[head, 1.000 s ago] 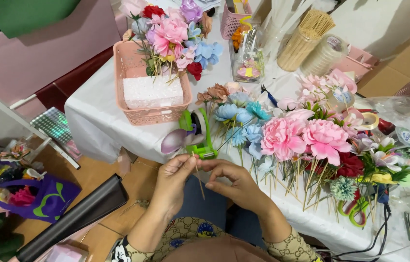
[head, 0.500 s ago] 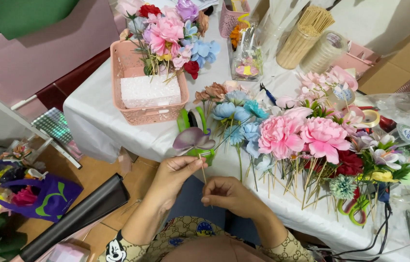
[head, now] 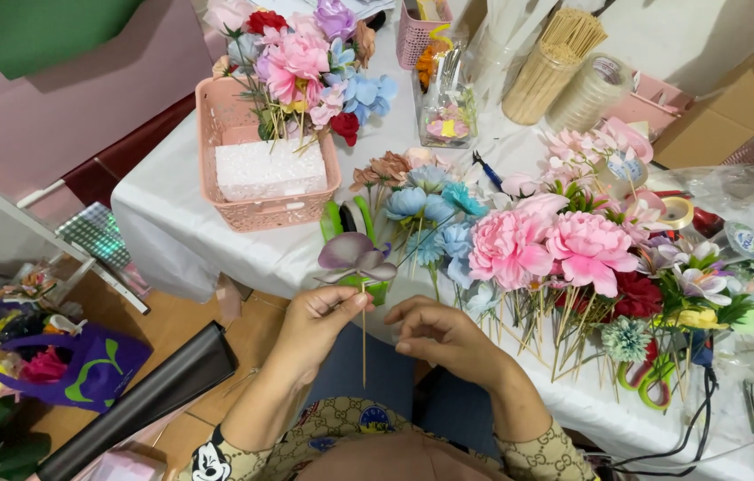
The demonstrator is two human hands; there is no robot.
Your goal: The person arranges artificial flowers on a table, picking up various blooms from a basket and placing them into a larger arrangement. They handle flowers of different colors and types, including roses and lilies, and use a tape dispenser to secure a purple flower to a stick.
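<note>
The left hand pinches a thin stick just below a mauve fabric flower, held upright over the near edge of the bench. It looks light, with soft, crushable petals, so the stiff stick is the place to grip. The right hand hovers beside it, fingers loosely curled and empty. Half a second ago the flower was lower and tilted left.

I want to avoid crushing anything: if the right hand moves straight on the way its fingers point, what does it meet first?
Probably the thin stick of the purple flower held by the left hand; the right hand points left toward it, though depth is unclear.
</note>
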